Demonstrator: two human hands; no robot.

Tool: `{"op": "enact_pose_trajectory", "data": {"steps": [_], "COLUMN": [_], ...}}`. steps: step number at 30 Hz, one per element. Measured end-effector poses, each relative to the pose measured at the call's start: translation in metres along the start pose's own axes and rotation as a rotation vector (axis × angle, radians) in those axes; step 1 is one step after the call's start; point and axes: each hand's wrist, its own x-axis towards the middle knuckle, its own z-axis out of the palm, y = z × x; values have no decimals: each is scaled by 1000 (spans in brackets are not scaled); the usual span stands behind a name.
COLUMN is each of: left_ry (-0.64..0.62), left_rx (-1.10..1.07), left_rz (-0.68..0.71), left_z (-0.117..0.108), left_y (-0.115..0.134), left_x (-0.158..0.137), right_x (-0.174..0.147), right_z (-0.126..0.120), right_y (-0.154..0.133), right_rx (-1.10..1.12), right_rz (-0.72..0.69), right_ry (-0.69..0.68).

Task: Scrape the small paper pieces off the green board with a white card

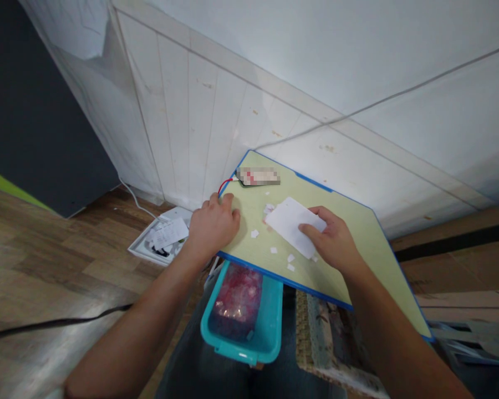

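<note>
My right hand (332,238) grips a white piece of paper (293,224) by its right side, thumb on top. The paper is held over a pale yellow tabletop (357,238) with blue edging. Small white paper scraps (273,250) lie scattered around and below it, and a small cluster of scraps (269,209) shows at its left corner. My left hand (216,221) rests at the table's left edge, fingers apart, with no object visible in it. Beyond it lies a phone (258,177) with a red cable (224,184) plugged in; its screen is blurred.
Below the table's near edge, a turquoise bin (274,332) contains a clear bag of pinkish-red material (237,302). A woven basket (303,338) stands beside it. On the wooden floor at left sits an open white box (143,255) with papers. A white wall (216,100) borders the table's far side.
</note>
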Motion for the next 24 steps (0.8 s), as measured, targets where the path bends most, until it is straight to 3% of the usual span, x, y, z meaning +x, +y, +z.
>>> {"op": "enact_pose_trajectory", "data": {"steps": [3, 7, 11, 17, 24], "left_ry": [5, -9, 2, 0, -6], "left_rx": [-5, -10, 1, 7, 2], "left_rz": [5, -8, -1, 2, 2], "left_z": [0, 0, 0, 0, 0], "left_y": [0, 1, 0, 1, 1], "left_x": [0, 0, 0, 0, 1], "right_x": [-2, -3, -3, 2, 0], "right_z": [-3, -7, -14, -9, -3], "right_y": [3, 9, 17, 19, 14], "right_rx": [25, 14, 0, -10, 74], "right_rz": [25, 73, 59, 95, -3], "right_ry": [-58, 19, -18, 110, -54]}}
